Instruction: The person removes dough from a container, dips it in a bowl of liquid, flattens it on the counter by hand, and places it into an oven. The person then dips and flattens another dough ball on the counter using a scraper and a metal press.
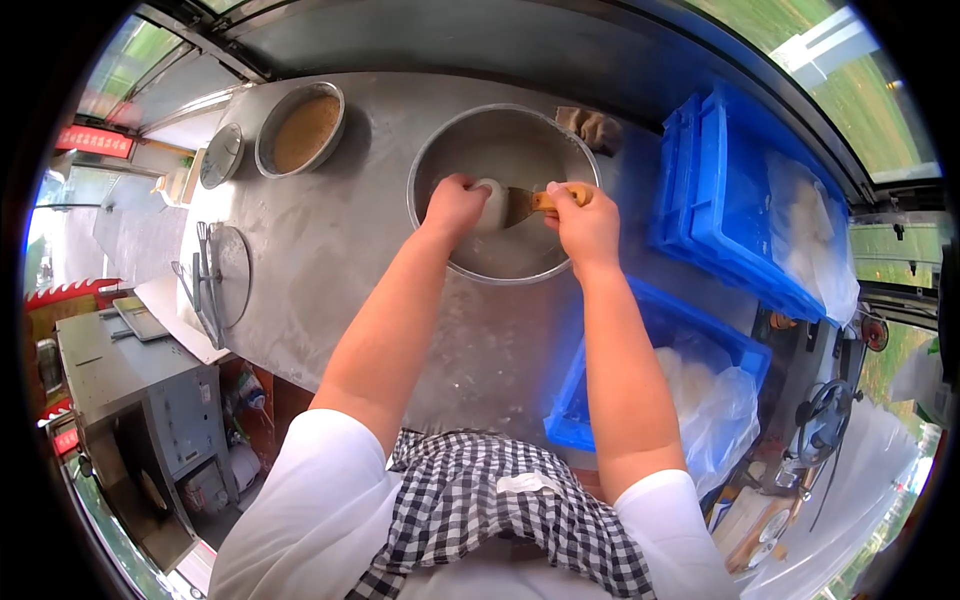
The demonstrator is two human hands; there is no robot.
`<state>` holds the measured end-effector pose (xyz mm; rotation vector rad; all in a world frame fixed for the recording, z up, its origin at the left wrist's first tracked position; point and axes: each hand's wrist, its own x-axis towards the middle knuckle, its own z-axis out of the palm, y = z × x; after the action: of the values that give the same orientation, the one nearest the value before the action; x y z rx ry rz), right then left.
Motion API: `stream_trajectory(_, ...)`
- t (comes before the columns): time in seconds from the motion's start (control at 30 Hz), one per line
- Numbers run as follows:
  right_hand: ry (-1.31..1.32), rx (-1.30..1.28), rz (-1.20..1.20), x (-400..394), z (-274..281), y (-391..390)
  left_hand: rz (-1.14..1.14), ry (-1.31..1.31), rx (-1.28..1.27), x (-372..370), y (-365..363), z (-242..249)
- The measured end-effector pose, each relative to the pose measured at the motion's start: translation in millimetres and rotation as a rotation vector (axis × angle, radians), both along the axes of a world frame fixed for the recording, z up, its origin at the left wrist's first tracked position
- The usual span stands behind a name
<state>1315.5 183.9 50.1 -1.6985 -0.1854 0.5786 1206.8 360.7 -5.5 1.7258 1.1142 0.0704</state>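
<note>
Gripping a white dough lump (490, 203), the left hand (455, 205) is closed round it inside the big steel bowl (432, 150) at bench centre, far side. Right hand (588, 225) is closed on the wooden handle of a scraper (520, 205); blade tip touches the lump's right side. Both hands sit over the bowl, near its middle, w/ forearms reaching in from the near edge.

Bench (330, 250) is steel, dusted w/ flour. Far left: a smaller bowl (300, 128) holding brown filling, approx. level. Just left of it, a round lid (220, 155). Nearer on the left edge, a flat round sieve (225, 275) w/ tongs across it. A brown cloth (595, 128) lies just beyond the big bowl's far right rim.

Right of the bowl: two blue crates (720, 200), one far, one near, each lined w/ clear plastic over white contents; contents not identifiable. Person wears a white shirt and checked apron (490, 510).
</note>
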Motion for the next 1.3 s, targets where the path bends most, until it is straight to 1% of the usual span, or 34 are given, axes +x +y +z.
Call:
stream_trajectory(0.07, 0.036, 0.102, -0.041, -10.4, 18.9, -5.9, 0.098, -0.049, -0.216, -2.6, -0.7, 14.0)
stream_trajectory(0.1, 0.052, 0.148, -0.053, -14.0, 30.9, -9.7, 0.187, -0.052, -0.351, -2.7, -6.2, 32.4)
stream_trajectory(0.2, 0.088, 0.279, -0.048, -23.5, 56.6, -22.8, 0.354, -0.496, -1.053, -8.8, -4.7, 29.3)
stream_trajectory(0.27, 0.029, 0.295, -0.066, -28.7, 72.4, -31.4, 0.367, -0.690, -1.259, -19.4, -6.6, 40.1)
stream_trajectory(0.3, 0.027, 0.329, -0.086, -32.3, 79.1, -36.1, 0.353, -0.794, -1.279, -25.6, -6.5, 42.2)
stream_trajectory(0.33, 0.021, 0.364, -0.109, -34.4, 83.6, -41.1, 0.410, -0.822, -1.216, -33.1, -6.7, 52.5)
stream_trajectory(0.4, 0.047, 0.399, -0.107, -36.4, 85.9, -51.9, 0.402, -0.933, -1.122, -60.4, 5.5, 59.5)
stream_trajectory(0.5, 0.045, 0.384, -0.108, -49.2, 88.1, -57.7, 0.361, -0.907, -0.581, -123.2, 24.2, 84.7)
stream_trajectory(0.57, 0.046, 0.347, -0.118, -61.8, 86.0, -59.5, 0.140, -0.617, 0.019, -175.0, 44.0, 82.3)
stream_trajectory(0.6, 0.052, 0.330, -0.133, -71.0, 86.2, -60.3, 0.051, -0.481, 0.116, -200.9, 52.3, 74.3)
stream_trajectory(0.67, 0.060, 0.299, -0.163, -90.5, 85.9, -58.1, -0.128, -0.214, 0.310, -240.8, 67.9, 42.2)
stream_trajectory(0.77, 0.063, 0.270, -0.182, -120.6, 77.0, -51.4, -0.177, 0.114, 0.664, -282.5, 77.7, -24.4)
stream_trajectory(0.87, 0.063, 0.239, -0.187, -151.1, 72.9, -37.0, -0.073, 0.297, 0.838, -299.2, 87.4, -50.7)
stream_trajectory(0.97, 0.069, 0.233, -0.189, -176.3, 71.8, -21.4, -0.172, 0.394, 0.874, -307.0, 93.4, -49.0)
stream_trajectory(1.17, 0.092, 0.300, -0.187, -224.8, 78.5, 19.4, -0.449, 0.372, 0.811, -315.4, 105.7, -33.6)
stream_trajectory(1.23, 0.098, 0.318, -0.173, -236.6, 84.2, 28.0, -0.507, 0.375, 0.789, -316.3, 111.5, -29.0)
stream_trajectory(1.3, 0.052, 0.291, -0.142, -246.4, 88.6, 27.9, -0.554, 0.370, 0.792, -319.0, 108.7, -25.3)
